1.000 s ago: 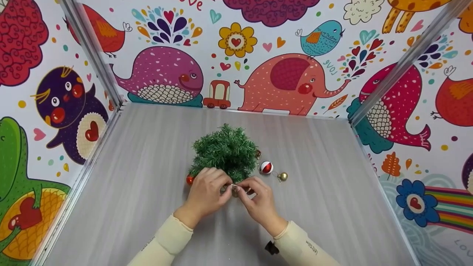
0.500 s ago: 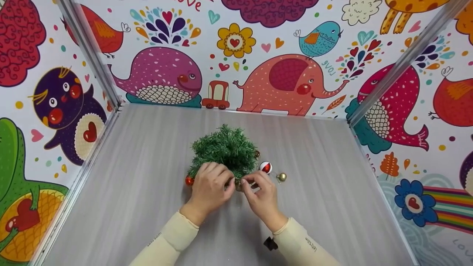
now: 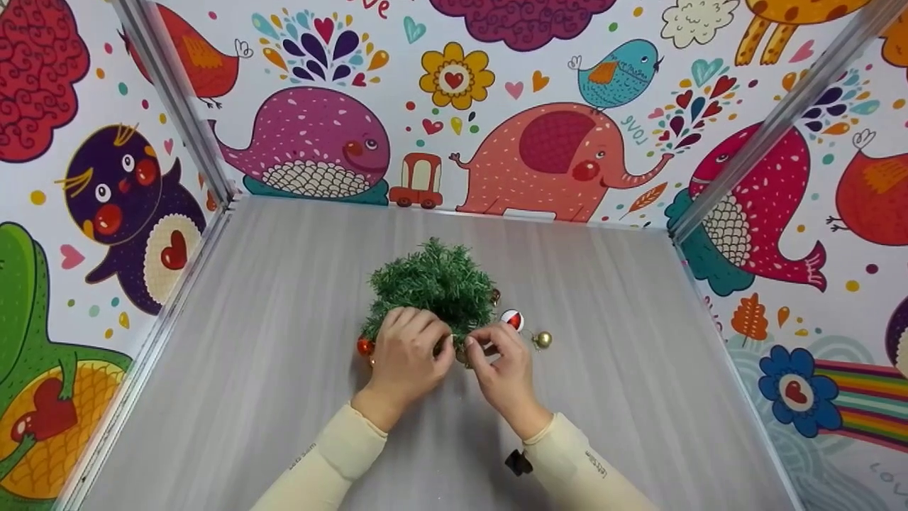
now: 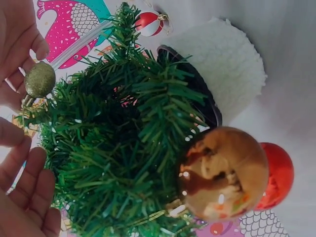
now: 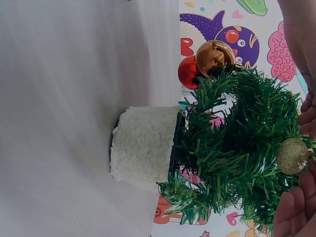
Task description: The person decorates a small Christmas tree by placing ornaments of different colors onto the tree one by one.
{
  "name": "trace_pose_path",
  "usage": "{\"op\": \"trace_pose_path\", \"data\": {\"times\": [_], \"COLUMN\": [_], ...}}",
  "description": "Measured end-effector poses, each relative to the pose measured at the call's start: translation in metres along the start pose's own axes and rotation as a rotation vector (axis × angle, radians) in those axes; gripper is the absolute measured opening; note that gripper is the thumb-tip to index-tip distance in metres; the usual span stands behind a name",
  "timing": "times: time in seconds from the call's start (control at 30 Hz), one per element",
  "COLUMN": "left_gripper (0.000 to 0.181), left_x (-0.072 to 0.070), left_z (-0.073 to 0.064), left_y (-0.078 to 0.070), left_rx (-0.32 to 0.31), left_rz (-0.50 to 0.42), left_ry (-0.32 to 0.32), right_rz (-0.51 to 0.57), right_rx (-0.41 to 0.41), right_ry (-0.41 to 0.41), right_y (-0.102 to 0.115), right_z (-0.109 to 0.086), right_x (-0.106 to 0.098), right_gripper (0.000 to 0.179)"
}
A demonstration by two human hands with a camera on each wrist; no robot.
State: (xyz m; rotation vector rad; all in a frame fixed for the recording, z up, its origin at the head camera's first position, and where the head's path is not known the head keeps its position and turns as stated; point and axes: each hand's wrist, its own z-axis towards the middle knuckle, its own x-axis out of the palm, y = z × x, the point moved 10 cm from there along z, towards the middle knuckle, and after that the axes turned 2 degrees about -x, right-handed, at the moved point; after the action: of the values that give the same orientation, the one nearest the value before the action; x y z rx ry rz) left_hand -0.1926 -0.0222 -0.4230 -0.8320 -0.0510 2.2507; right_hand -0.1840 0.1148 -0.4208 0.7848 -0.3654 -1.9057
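A small artificial Christmas tree (image 3: 429, 280) has green branches and a fluffy white pot (image 5: 145, 143). Both hands meet at its near side. My left hand (image 3: 411, 351) pinches the gold string of a glittery gold Christmas ball (image 4: 40, 80) at a branch tip. From the other side, my right hand (image 3: 502, 358) pinches the same string with thumb and forefinger, just above the ball. In the right wrist view the ball sits between the two hands. A shiny gold ball (image 4: 224, 173) and a red ball (image 4: 277, 175) hang at the tree's left.
Right of the tree are a red-and-white ball (image 3: 512, 320) and a small gold ball (image 3: 543, 340); a brownish ball (image 3: 495, 296) shows at the foliage edge. A small black object (image 3: 518, 462) is beside the right sleeve. Cartoon-printed walls (image 3: 298, 135) enclose the table (image 3: 284, 284).
Both hands have moved forward and slightly right, bringing the glittery ball from in front of the tree up to its near branches. The tree and the other balls stay in place.
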Motion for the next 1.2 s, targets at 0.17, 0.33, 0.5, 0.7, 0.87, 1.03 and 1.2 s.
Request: {"op": "trace_pose_path", "data": {"times": [0.17,0.33,0.5,0.7,0.87,1.03,1.2], "left_gripper": [0.007,0.006,0.005,0.006,0.008,0.009,0.008], "left_x": [0.003,0.005,0.006,0.007,0.010,0.012,0.011], "left_z": [0.000,-0.001,-0.001,-0.002,-0.005,-0.005,-0.004], "left_y": [0.002,0.001,-0.003,-0.002,-0.004,-0.004,-0.003], "left_rx": [-0.017,-0.005,0.047,0.058,0.092,0.103,0.095], "left_rz": [0.009,0.019,0.023,0.032,0.041,0.022,0.016], "left_ry": [0.017,0.043,0.077,0.101,0.119,0.129,0.144], "right_rz": [0.014,0.030,0.040,0.080,0.056,0.024,0.018], "right_rx": [0.060,0.150,0.242,0.278,0.252,0.189,0.165], "right_ry": [0.025,0.074,0.151,0.240,0.233,0.244,0.276], "right_y": [-0.002,-0.021,-0.054,-0.062,-0.061,-0.058,-0.055], "right_z": [0.002,-0.005,-0.023,-0.029,-0.029,-0.031,-0.032], "right_x": [0.002,0.009,0.021,0.027,0.025,0.025,0.028], "right_gripper": [0.014,0.013,0.016,0.016,0.014,0.010,0.012]}}
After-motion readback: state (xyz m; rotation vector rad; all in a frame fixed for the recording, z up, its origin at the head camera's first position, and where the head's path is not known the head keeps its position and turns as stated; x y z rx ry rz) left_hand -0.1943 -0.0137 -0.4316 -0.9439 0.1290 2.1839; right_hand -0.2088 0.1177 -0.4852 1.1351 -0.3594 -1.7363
